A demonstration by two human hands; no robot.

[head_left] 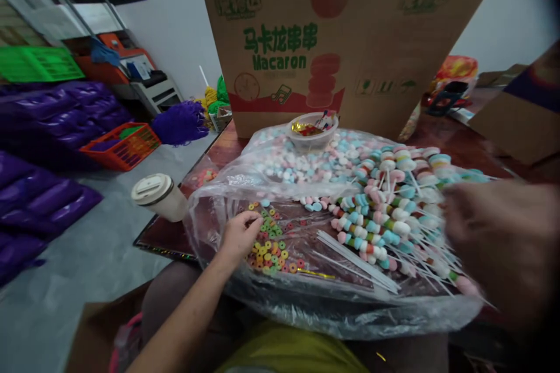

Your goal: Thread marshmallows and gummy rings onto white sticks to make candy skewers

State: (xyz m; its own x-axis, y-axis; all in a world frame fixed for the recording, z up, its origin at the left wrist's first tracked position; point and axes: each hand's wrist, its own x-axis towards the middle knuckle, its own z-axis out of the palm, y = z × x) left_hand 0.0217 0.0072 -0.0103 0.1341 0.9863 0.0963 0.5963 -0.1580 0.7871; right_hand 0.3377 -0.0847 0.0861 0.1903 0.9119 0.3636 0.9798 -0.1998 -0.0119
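My left hand [240, 234] hovers over or touches a scatter of small ring-shaped candies [270, 256] in yellow, green and red. Its thumb and fingertips are pinched together, and what lies between them is hidden. At the right, smeared by motion, my right hand [490, 239] is beside a pile of skewered marshmallows [382, 224] in pink, white and blue; its fingers cannot be made out. Thin white sticks [359, 262] lie in a bundle between the ring candies and the skewers. Loose marshmallows [301, 157] are heaped farther back on a clear plastic sheet [306, 297].
A large cardboard box [280, 87] stands behind the heap. In front of it, a white bowl [311, 134] holds shiny wrappers. A lidded cup [160, 197] stands near the table's left edge. An orange crate [125, 145] and purple bags [39, 204] are at the left.
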